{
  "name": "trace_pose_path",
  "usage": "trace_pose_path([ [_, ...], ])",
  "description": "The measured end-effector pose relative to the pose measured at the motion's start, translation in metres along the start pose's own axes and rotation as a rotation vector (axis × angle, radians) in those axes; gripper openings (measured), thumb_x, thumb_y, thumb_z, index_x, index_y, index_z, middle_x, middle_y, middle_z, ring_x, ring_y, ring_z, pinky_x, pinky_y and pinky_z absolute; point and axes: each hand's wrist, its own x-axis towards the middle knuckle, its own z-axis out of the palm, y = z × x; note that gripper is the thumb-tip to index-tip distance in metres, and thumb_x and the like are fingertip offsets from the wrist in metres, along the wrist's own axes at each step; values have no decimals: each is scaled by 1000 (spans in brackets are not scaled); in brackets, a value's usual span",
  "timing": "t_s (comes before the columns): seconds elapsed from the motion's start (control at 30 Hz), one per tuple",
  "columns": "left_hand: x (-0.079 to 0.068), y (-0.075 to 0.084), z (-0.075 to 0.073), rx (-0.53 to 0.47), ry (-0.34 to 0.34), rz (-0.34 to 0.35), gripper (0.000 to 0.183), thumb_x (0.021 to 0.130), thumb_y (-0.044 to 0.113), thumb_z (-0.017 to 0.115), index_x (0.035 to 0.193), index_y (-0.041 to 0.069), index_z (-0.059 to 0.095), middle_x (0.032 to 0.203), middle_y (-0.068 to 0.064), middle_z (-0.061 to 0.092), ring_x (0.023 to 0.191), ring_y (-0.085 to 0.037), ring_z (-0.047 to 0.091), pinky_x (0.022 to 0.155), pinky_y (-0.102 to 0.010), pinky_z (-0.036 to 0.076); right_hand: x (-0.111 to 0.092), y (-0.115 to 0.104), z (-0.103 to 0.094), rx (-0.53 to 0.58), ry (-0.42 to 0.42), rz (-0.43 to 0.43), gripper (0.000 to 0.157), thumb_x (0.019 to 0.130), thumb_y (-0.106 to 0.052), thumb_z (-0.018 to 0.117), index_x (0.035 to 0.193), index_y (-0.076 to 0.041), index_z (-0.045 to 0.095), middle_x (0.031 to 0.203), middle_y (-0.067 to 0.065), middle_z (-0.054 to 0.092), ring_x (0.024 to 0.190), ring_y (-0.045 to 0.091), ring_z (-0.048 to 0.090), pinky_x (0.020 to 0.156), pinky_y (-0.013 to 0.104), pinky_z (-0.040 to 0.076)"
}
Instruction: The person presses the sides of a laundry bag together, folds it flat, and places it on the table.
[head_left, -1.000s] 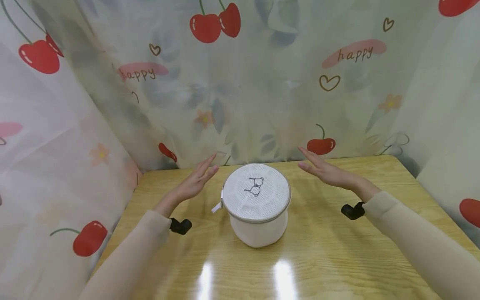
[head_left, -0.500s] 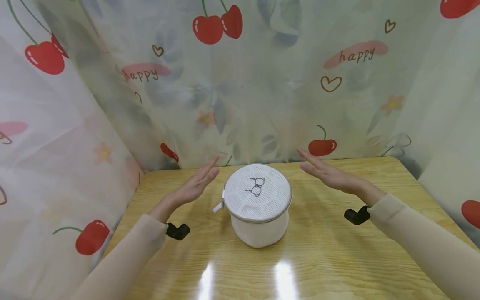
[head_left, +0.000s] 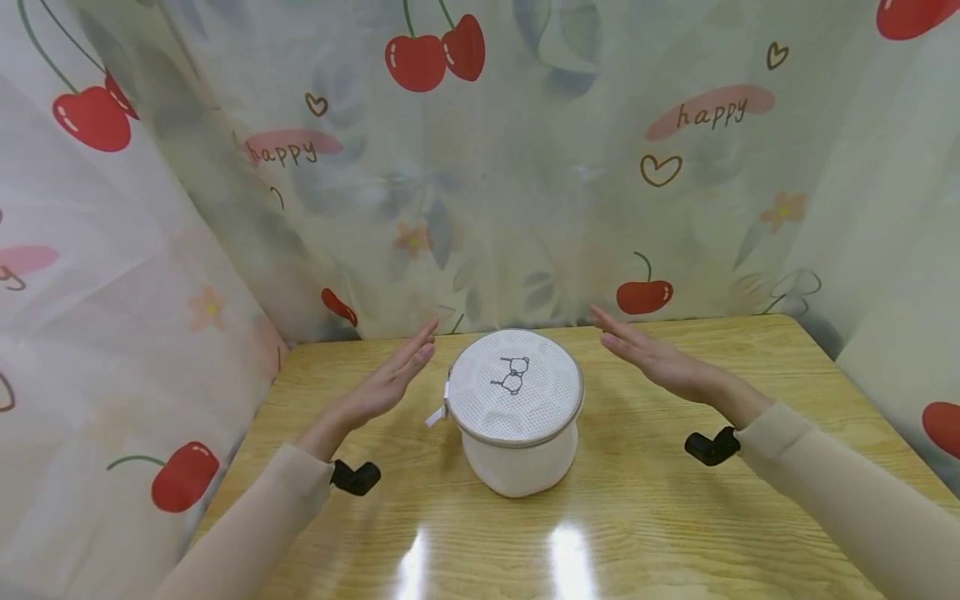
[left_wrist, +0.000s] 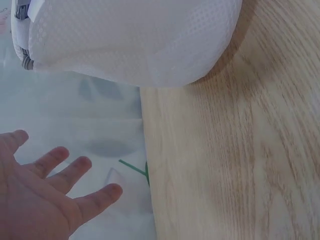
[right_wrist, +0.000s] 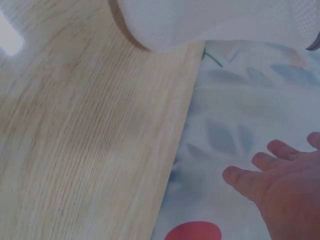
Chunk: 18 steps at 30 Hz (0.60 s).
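A round white mesh laundry bag point(head_left: 517, 392) stands upright on the wooden table, its flat lid printed with a pair of glasses. A zipper rings the lid, and a pale pull tab point(head_left: 435, 416) sticks out at its left. My left hand point(head_left: 386, 383) is held in the air left of the bag, fingers straight, touching nothing. On the opposite side my right hand point(head_left: 667, 362) hovers likewise with straight fingers and nothing in it. Each wrist view shows the bag's mesh side point(left_wrist: 150, 40) beyond the spread fingers point(right_wrist: 245, 180).
The wooden table point(head_left: 637, 517) ends at the back against a curtain point(head_left: 525, 183) printed with cherries and hearts. More curtain hangs at the left and right. A black wrist camera point(head_left: 356, 477) sits below the left sleeve, another black camera point(head_left: 711, 447) below the right.
Both hands have stayed nearly still on either side of the bag, with fingertips slightly lower now. The bag has not moved; the head view has shifted a little.
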Motion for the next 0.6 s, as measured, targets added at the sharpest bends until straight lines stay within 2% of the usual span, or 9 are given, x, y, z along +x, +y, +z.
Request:
trace_pose_path([
  [0.13, -4, 0, 2, -68, -18, -11, 65, 112, 57, 30, 168, 36, 5, 173, -11, 15, 157, -36, 18, 121, -67, 19, -3, -2, 3, 38, 0, -7, 63, 114, -46, 34, 168, -39, 2, 175, 8, 7, 159, 41, 2, 116, 77, 8],
  [0.37, -9, 3, 5, -132, -27, -16, 62, 113, 55, 28, 168, 39, 5, 170, -15, 22, 153, -42, 28, 119, -67, 27, -5, -1, 8, 173, -13, -50, 62, 115, -37, 35, 168, -36, 3, 173, 13, 10, 158, 44, 7, 123, 65, 9],
  [0.6, -15, 9, 9, -144, -40, -23, 60, 113, 53, 29, 167, 42, 6, 166, -18, 28, 150, -44, 33, 118, -64, 31, -6, 0, 13, 230, -30, -79, 63, 115, -32, 37, 169, -34, 5, 172, 16, 11, 157, 47, 8, 122, 66, 12],
])
